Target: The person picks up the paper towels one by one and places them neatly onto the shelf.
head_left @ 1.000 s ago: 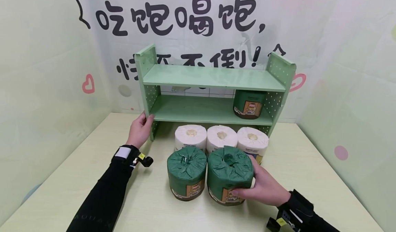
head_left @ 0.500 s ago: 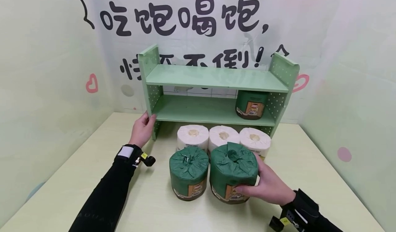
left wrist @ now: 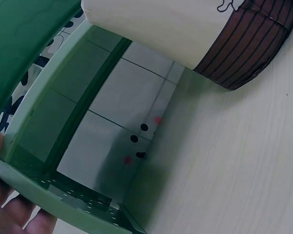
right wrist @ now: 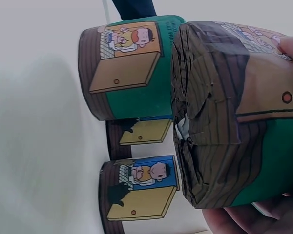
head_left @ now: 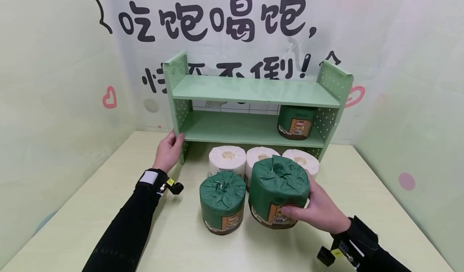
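My right hand [head_left: 322, 209] grips a green-wrapped toilet paper roll [head_left: 277, 191] from its right side, thumb across the printed front. The roll is tilted and off the table; its brown underside shows in the right wrist view [right wrist: 200, 112]. Just left of it a second green roll [head_left: 222, 203] stands upright on the table. At the back left, my left hand [head_left: 168, 153] holds the side panel of a light green two-tier shelf [head_left: 224, 127]. In the left wrist view its fingers [left wrist: 39, 224] curl behind that panel [left wrist: 53, 195].
White toilet paper rolls [head_left: 227, 159] stand in a row at the shelf's foot, partly behind the green ones. One green roll [head_left: 296, 123] sits at the right end of the middle shelf board. A lettered backdrop [head_left: 224, 18] hangs behind.
My right hand has lifted the green toilet paper roll off the table, moving it up and slightly right and tilting it. My left hand stays on the shelf; the view has shifted slightly.
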`<state>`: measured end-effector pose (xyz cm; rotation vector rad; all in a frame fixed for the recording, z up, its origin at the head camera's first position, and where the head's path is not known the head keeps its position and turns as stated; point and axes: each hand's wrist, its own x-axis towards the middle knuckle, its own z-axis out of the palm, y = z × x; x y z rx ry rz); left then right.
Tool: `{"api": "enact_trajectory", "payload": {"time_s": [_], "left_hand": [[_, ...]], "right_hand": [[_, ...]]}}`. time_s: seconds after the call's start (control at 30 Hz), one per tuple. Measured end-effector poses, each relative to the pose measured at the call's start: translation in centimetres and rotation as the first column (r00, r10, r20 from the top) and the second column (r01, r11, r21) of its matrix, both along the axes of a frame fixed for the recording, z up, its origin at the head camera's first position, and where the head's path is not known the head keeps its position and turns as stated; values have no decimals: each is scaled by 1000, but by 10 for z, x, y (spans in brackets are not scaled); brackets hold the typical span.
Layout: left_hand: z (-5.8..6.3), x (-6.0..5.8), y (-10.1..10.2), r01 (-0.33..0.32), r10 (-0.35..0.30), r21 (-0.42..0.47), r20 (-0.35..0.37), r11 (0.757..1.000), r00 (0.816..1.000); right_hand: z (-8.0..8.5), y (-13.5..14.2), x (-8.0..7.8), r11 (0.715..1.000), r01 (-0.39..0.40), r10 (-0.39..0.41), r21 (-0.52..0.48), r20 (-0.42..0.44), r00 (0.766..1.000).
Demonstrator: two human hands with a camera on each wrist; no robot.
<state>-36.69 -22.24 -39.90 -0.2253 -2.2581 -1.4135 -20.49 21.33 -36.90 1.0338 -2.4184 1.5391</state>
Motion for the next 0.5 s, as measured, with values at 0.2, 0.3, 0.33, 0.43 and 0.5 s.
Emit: {"api": "enact_trajectory", "payload": {"time_s": [0.2, 0.3, 0.33, 0.43, 0.5], "left_hand": [[-2, 0, 0, 12, -12, 9, -8, 1000, 1000], [-2, 1, 0, 23, -23, 12, -7, 1000, 1000], [-3, 1, 0, 23, -23, 12, -7, 1000, 1000], [-2, 1, 0, 17, -17, 11, -2, 1000, 1000], [-1, 1, 0, 9, -9, 8, 3, 1000, 1000]], "right_hand": [[6, -2, -5, 999, -3, 1, -32, -43, 999], [14, -5, -6, 998, -13, 10, -55, -39, 999], [18, -7, -6, 998, -12, 10, -58, -32, 999], [33, -14, -4, 998, -6, 4, -57, -32, 999], [43, -19, -4, 999, 8, -10, -45, -48, 999]]}}
